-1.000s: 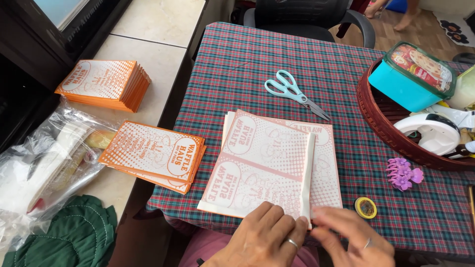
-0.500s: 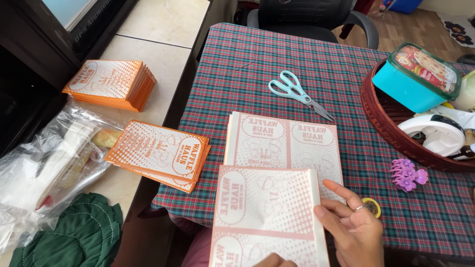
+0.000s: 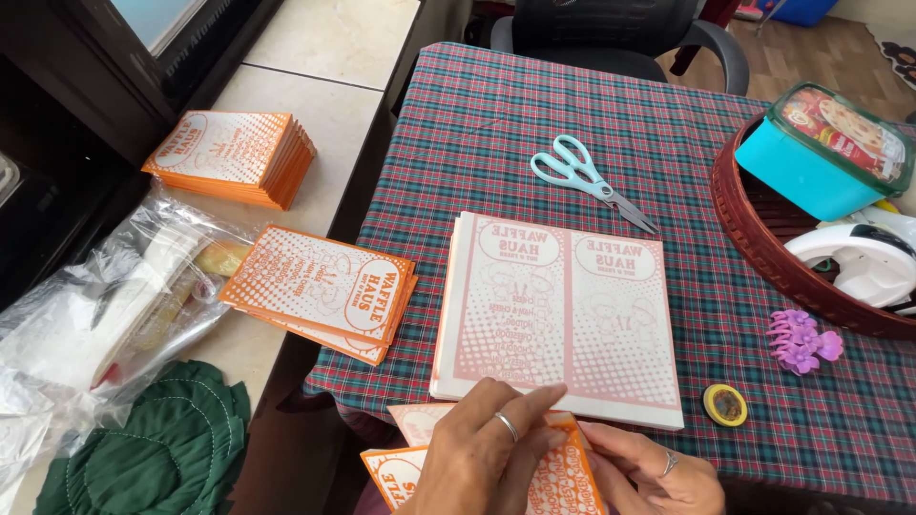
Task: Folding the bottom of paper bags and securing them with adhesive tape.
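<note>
the folded orange paper bag (image 3: 563, 477) lies at the near tabletop edge, pinned flat under the left hand (image 3: 487, 458), the right hand (image 3: 658, 472) pinching its right side.

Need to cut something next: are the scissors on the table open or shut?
Shut: the scissors lie flat on the tablecloth, blades together in one point.

Both hands, left hand (image 3: 487, 458) and right hand (image 3: 654, 472), press an orange printed bag (image 3: 563, 482) at six o'clock on the table (image 3: 496, 124); paper stack (image 3: 563, 315) just beyond, scissors (image 3: 592, 181) toward twelve.
</note>
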